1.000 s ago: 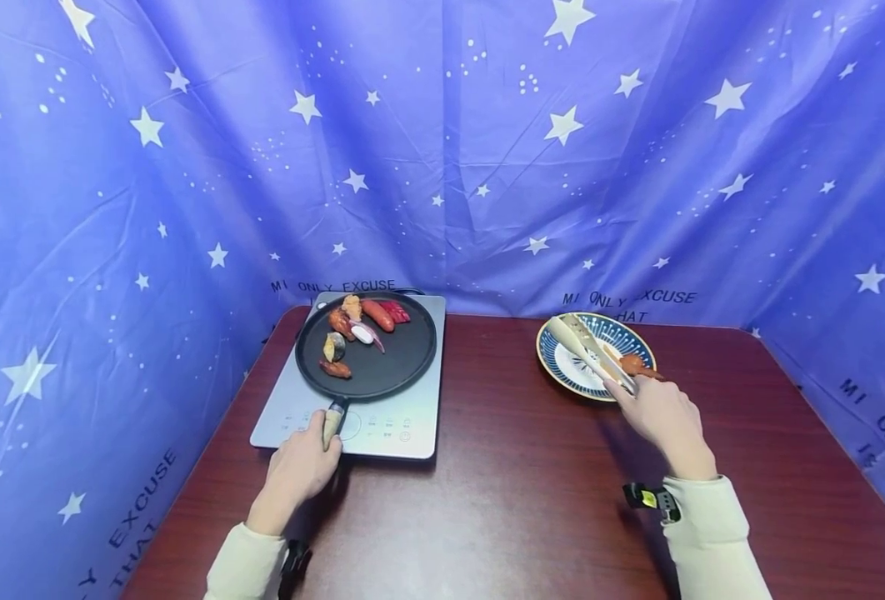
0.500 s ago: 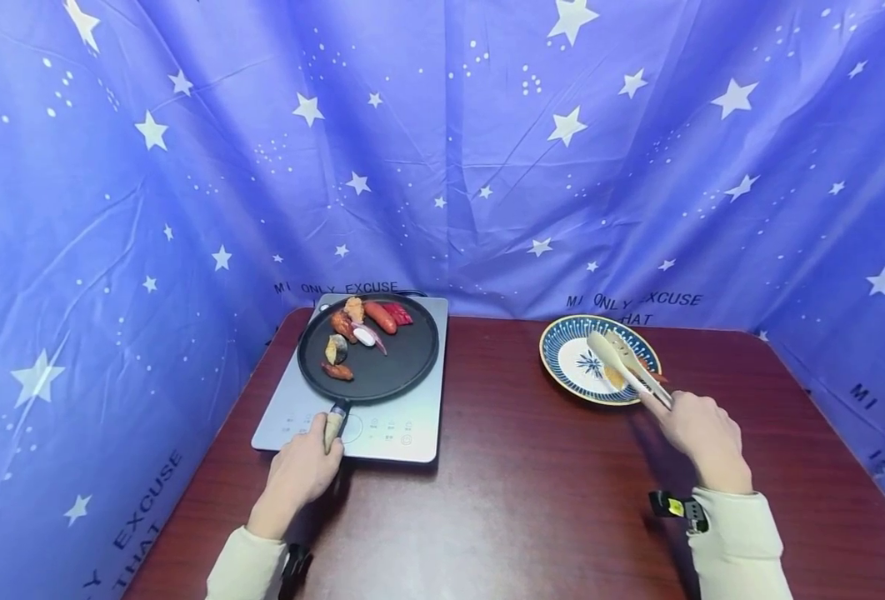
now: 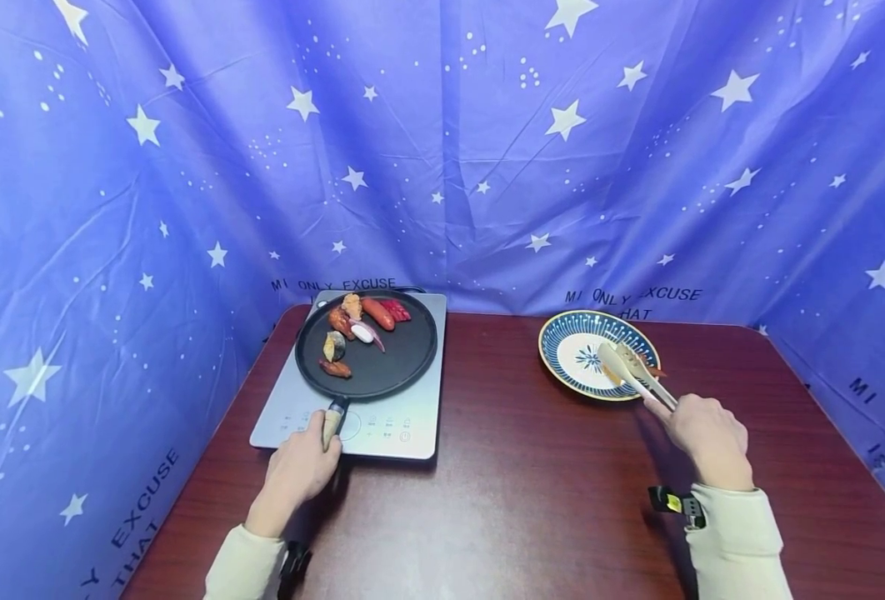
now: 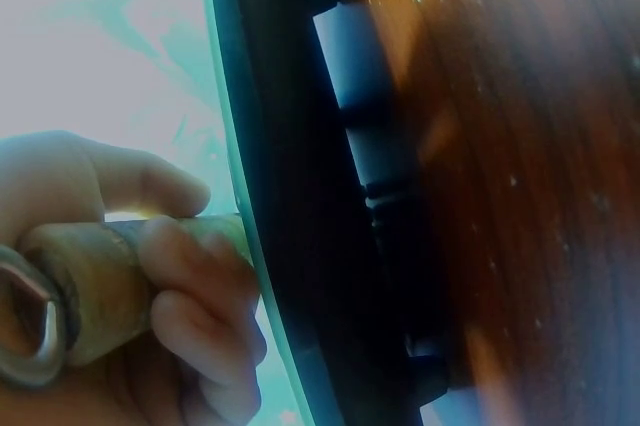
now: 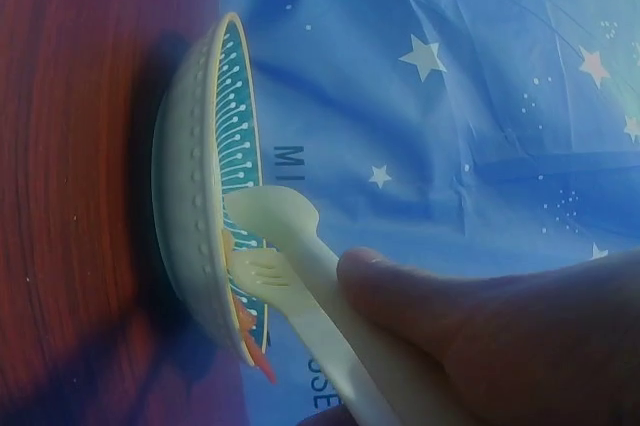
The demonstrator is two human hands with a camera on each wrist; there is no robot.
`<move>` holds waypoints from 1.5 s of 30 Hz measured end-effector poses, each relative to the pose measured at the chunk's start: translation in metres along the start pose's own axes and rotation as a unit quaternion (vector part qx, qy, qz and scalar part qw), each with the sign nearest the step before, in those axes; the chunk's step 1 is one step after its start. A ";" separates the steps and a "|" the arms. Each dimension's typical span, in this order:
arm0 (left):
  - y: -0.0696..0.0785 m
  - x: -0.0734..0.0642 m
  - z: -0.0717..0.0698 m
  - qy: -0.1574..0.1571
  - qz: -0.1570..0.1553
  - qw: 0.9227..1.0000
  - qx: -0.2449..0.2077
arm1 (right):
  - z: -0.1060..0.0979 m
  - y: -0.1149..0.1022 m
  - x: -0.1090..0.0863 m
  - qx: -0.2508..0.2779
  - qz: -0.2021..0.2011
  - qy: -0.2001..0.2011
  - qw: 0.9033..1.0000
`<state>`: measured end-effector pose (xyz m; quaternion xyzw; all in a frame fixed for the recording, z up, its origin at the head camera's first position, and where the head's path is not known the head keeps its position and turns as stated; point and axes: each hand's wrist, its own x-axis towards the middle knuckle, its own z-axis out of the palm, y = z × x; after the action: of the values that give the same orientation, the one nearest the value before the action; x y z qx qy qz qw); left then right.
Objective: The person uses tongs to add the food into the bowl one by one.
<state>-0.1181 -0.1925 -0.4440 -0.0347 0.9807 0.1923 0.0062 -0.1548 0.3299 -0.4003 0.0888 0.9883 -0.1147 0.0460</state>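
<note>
My left hand (image 3: 303, 468) grips the tan handle (image 3: 331, 427) of a round black frying pan (image 3: 390, 373). In the left wrist view its fingers (image 4: 205, 336) wrap around the handle, near a metal hanging ring (image 4: 40, 346). With my right hand (image 3: 708, 435) I hold pale tongs (image 3: 641, 377), their tips inside a shallow blue-and-white bowl (image 3: 562, 354). An orange piece of food (image 5: 262, 361) pokes over the bowl's rim beside the tips. The tong tips stand apart in the right wrist view; whether they touch food is hidden.
The pan sits on a silver induction cooktop (image 3: 422, 417). A sausage (image 3: 378, 314), a red slab (image 3: 398, 311) and several other food pieces lie in the pan. Behind the dark red table (image 3: 487, 467) hangs a blue star-patterned curtain (image 3: 480, 150).
My right hand has moved right and slightly towards me. The tong tips have shifted from the bowl's far left to its right side, over the orange food. My left hand stays put.
</note>
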 end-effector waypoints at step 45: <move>0.002 -0.001 -0.002 -0.002 -0.002 1.000 -0.005 | 0.000 -0.001 0.000 -0.001 -0.009 -0.023 1.000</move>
<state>-0.1177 -0.1915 -0.4415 -0.0359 0.9797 0.1970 0.0084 -0.1555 0.3292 -0.3999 0.0776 0.9878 -0.1161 0.0683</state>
